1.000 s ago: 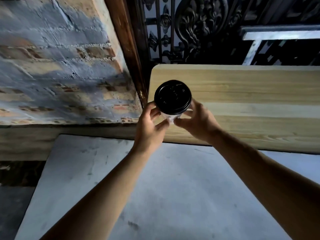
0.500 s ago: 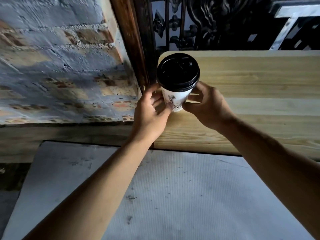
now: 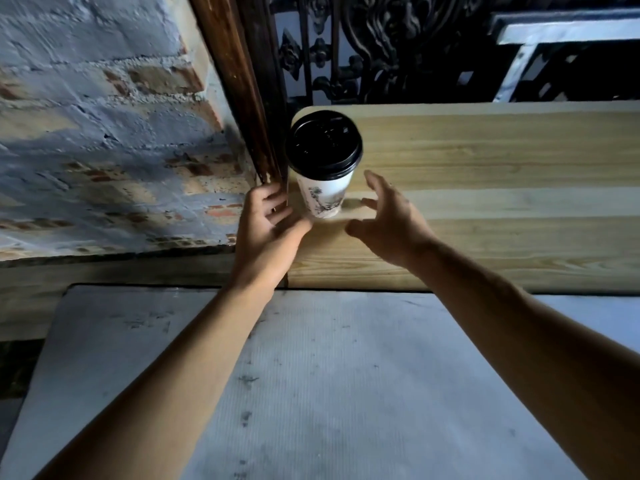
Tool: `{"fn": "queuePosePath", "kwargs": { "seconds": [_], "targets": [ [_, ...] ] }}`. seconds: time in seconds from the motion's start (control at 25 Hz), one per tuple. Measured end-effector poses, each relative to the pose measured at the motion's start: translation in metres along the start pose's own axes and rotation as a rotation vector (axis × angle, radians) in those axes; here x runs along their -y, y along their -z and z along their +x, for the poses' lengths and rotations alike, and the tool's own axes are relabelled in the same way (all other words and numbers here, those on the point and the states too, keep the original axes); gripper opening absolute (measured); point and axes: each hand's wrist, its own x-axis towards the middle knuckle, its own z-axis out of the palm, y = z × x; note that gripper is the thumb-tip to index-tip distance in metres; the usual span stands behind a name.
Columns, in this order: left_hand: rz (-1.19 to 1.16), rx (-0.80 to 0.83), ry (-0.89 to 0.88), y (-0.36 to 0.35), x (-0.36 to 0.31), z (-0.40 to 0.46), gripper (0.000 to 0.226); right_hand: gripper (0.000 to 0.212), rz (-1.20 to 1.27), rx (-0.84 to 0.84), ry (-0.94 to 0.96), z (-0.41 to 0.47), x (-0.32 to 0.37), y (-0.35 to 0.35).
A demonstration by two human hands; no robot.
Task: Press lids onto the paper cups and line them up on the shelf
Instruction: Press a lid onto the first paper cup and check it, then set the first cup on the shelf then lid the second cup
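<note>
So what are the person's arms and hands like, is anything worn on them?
Both are bare: the left hand and right hand show no gloves, rings or watch, and both forearms are uncovered with no sleeve in view up to the frame edge.

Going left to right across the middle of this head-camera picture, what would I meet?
brick wall → dark wooden post → left hand → paper cup with black lid → right hand → bare wooden shelf

Two bare forearms, no sleeves, hands (image 3: 268,226) without rings or gloves
</note>
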Motion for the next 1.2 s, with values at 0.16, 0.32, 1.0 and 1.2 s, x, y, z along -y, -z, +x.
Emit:
{"fn": "queuePosePath", "kwargs": {
  "seconds": [0.16,0.32,1.0,1.2],
  "targets": [
    [0.133,-0.064,-0.048,0.001,-0.013,-0.043,0.050,0.084,-0.075,-0.004,-0.010,-0.046,0.009,0.030],
    [0.199,0.054,-0.108,-0.018,-0.037,-0.099,0.046,0.079,-0.112,-0.018,-0.001,-0.101,0.018,0.074],
    [0.434,0.258,-0.102,-0.178,-0.058,-0.413,0.055,0.063,-0.188,0.010,0.127,-0.409,-0.107,0.262],
    [0.498,0.363,0.174,-0.192,0.005,-0.477,0.069,0.071,-0.297,0.131,0.080,-0.469,-0.151,0.251]
  ]
}}
